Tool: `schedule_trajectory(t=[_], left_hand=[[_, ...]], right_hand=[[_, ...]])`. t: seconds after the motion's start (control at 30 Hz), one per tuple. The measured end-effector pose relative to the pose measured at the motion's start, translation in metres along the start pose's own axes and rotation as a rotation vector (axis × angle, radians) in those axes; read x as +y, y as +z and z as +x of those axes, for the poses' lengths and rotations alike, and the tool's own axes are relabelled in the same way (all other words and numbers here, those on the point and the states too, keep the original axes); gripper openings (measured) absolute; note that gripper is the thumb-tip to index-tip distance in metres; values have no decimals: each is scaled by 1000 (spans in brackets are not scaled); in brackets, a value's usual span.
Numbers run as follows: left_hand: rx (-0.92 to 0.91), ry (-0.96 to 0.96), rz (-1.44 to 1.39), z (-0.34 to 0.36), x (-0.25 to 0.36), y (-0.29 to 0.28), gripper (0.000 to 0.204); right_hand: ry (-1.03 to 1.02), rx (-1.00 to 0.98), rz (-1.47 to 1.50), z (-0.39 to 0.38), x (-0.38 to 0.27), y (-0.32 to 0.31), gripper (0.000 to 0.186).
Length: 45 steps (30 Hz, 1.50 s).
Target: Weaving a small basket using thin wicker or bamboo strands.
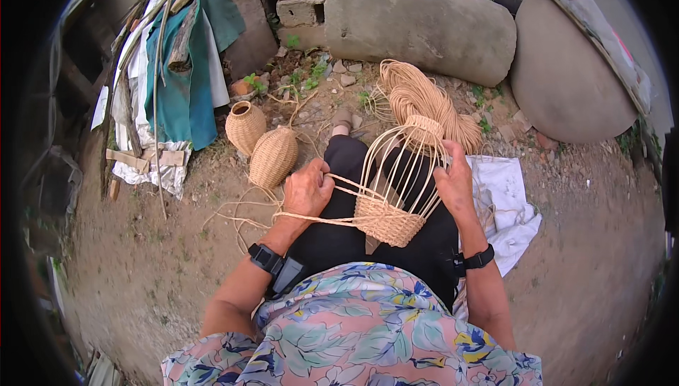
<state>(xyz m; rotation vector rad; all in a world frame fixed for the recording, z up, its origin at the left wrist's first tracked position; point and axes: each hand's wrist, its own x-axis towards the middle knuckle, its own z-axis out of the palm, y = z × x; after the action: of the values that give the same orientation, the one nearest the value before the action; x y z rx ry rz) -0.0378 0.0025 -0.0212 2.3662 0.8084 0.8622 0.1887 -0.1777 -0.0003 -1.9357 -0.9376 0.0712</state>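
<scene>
A partly woven basket (pixel 390 222) rests on my lap, its near end closely woven and its long bare ribs running up to a small woven band at the far end. My right hand (pixel 456 177) is closed on the ribs along the basket's right side. My left hand (pixel 308 189), left of the basket, is curled closed around a straw-coloured cord (pixel 341 182) that runs taut to the weave. A second stretch of cord passes under my left wrist to the woven part. Loose cord trails on the ground to the left.
Two finished-looking woven vases (pixel 274 157) lie on the dirt ahead to the left. A thick coil of cord (pixel 424 99) sits beyond the basket. White sacking (pixel 506 202) is spread at my right. Farther off are a curved grey slab (pixel 421 29), bricks and a teal cloth (pixel 185 96).
</scene>
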Motion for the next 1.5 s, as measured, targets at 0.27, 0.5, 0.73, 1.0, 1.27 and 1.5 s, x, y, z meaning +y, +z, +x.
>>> schedule_trajectory(t=[0.27,0.5,0.73,1.0,1.27,1.5], left_hand=[[-498,-509,-955,24,0,-9,15],[-473,8,-514,35,43,11,17],[-201,197,-205,29,52,25,27],[-214,-114,-182,-7,0,9,26],[-279,50,-182,-6,12,-19,23],[-293,416,-203,2,30,-3,14]], right_hand=[[189,-59,254,1,11,-3,49],[221,-70,275,-2,26,0,50],[224,-79,299,2,26,6,50],[285,-132,454,3,32,11,49],[319,-110,413,6,30,10,49],[337,-118,405,2,25,11,49]])
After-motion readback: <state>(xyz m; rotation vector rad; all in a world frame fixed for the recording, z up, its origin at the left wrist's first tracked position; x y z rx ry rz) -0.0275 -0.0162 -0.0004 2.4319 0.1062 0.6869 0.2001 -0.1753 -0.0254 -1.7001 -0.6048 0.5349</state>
